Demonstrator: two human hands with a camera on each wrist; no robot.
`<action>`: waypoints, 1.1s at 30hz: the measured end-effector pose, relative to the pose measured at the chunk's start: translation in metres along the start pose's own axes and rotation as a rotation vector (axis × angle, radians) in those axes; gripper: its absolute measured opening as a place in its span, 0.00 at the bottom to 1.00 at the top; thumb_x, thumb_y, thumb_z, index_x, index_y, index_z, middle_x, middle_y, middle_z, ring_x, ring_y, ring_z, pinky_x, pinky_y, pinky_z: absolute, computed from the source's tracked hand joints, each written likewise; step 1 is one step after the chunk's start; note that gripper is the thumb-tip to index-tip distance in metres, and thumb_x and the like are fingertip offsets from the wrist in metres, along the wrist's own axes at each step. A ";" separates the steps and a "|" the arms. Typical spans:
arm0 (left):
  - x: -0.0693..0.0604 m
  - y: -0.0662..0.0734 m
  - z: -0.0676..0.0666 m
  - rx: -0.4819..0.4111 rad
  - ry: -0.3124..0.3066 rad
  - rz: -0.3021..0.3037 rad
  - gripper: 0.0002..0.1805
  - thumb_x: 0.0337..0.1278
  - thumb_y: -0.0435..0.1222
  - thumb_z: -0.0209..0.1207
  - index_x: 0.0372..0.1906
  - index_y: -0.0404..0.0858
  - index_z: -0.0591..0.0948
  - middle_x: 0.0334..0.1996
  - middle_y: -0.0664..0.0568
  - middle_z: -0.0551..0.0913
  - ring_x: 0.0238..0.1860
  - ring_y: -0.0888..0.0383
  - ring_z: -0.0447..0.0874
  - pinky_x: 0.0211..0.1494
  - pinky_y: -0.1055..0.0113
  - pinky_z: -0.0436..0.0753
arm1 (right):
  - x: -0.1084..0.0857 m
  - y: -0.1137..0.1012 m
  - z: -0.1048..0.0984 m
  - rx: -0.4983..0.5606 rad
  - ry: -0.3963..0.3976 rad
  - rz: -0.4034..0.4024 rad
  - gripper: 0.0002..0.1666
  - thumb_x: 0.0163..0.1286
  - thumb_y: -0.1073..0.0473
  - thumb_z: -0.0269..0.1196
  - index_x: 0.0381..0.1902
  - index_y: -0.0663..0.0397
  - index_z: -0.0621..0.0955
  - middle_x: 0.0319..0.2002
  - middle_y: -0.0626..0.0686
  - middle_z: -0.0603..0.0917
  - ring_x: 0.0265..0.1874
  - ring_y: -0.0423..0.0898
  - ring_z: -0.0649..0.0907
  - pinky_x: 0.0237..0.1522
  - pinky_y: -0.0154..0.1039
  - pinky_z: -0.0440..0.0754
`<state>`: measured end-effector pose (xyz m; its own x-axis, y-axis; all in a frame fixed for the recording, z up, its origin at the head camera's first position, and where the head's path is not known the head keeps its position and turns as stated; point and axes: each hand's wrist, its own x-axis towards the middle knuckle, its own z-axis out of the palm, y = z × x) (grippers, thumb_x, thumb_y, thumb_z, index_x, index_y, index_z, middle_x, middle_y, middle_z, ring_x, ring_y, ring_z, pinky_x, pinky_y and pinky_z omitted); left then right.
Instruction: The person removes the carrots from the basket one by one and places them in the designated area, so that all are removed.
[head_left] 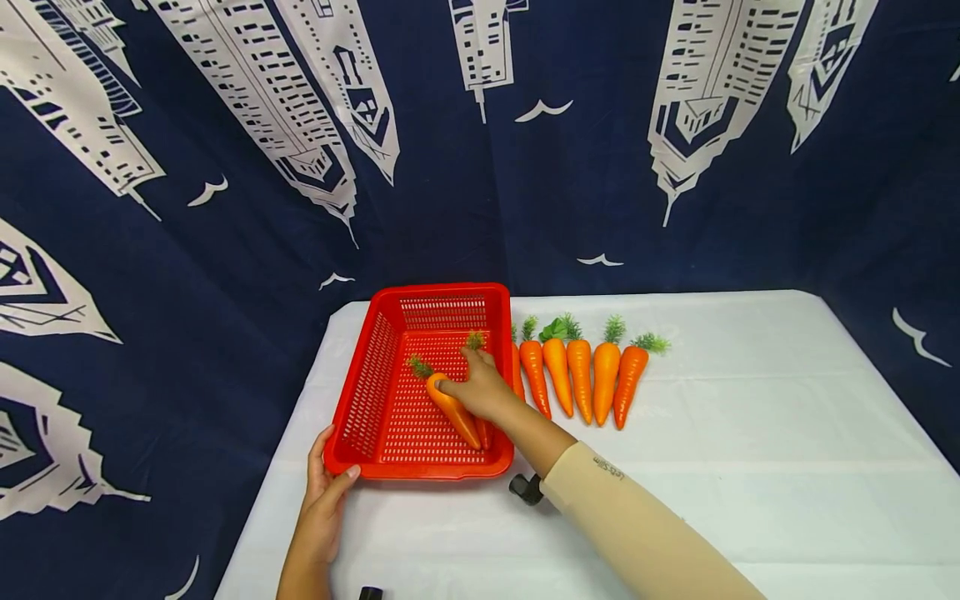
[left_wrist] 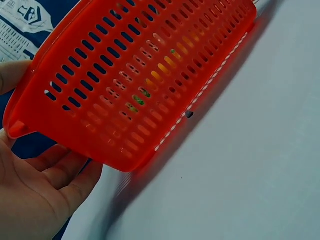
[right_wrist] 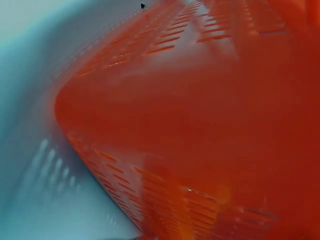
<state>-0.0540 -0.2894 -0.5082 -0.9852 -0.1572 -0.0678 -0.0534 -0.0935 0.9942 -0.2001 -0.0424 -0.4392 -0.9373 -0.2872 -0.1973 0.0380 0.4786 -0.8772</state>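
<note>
My left hand (head_left: 322, 506) grips the near left corner of a red plastic basket (head_left: 431, 472), with the thumb over the rim; in the left wrist view, fingers (left_wrist: 80, 182) lie under it. Inside the basket, my right hand (head_left: 483, 385) reaches over two carrots with green tops. Its thumb touches the upper end of the lighter orange carrot (head_left: 453, 410). The other carrot (head_left: 484, 432) lies partly beneath the hand, and its leafy top shows beyond the fingers. Whether those fingers grip it is hidden. The right wrist view shows mostly the basket wall (right_wrist: 175, 110), not the hand.
Several carrots (head_left: 581, 375) lie side by side on the white table (head_left: 720, 492), right of the basket; the nearest is partly hidden by its rim. A small black object (head_left: 527, 489) sits under the right forearm, another (head_left: 371, 592) at the bottom edge. A dark blue patterned cloth (head_left: 525, 208) hangs behind.
</note>
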 end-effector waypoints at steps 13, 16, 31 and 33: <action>0.001 0.002 0.001 -0.005 -0.001 -0.010 0.39 0.70 0.30 0.49 0.79 0.55 0.49 0.80 0.55 0.45 0.74 0.61 0.53 0.66 0.80 0.64 | 0.016 -0.001 0.009 -0.007 0.007 0.085 0.50 0.68 0.47 0.65 0.80 0.54 0.57 0.81 0.64 0.43 0.77 0.67 0.59 0.74 0.61 0.65; 0.002 0.002 0.002 -0.009 -0.005 -0.008 0.39 0.70 0.29 0.48 0.79 0.54 0.48 0.79 0.55 0.45 0.74 0.61 0.53 0.66 0.79 0.64 | 0.018 -0.002 0.009 -0.001 0.008 0.103 0.50 0.68 0.48 0.65 0.80 0.56 0.56 0.81 0.64 0.43 0.77 0.66 0.58 0.75 0.60 0.64; 0.002 0.004 0.002 -0.002 -0.004 -0.020 0.39 0.69 0.30 0.49 0.79 0.54 0.49 0.79 0.55 0.44 0.74 0.61 0.53 0.66 0.80 0.65 | 0.023 0.003 0.015 -0.007 -0.125 0.096 0.45 0.64 0.53 0.68 0.76 0.55 0.65 0.75 0.68 0.57 0.69 0.63 0.68 0.69 0.59 0.73; 0.002 0.004 0.002 0.000 0.000 -0.023 0.39 0.69 0.30 0.50 0.78 0.54 0.49 0.79 0.54 0.45 0.74 0.61 0.54 0.66 0.80 0.66 | 0.022 0.005 0.016 -0.004 -0.151 0.093 0.44 0.64 0.54 0.68 0.75 0.57 0.67 0.76 0.67 0.56 0.71 0.64 0.66 0.70 0.59 0.71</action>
<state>-0.0569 -0.2883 -0.5046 -0.9838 -0.1547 -0.0908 -0.0764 -0.0968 0.9924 -0.2151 -0.0598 -0.4546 -0.8672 -0.3624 -0.3414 0.1206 0.5124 -0.8502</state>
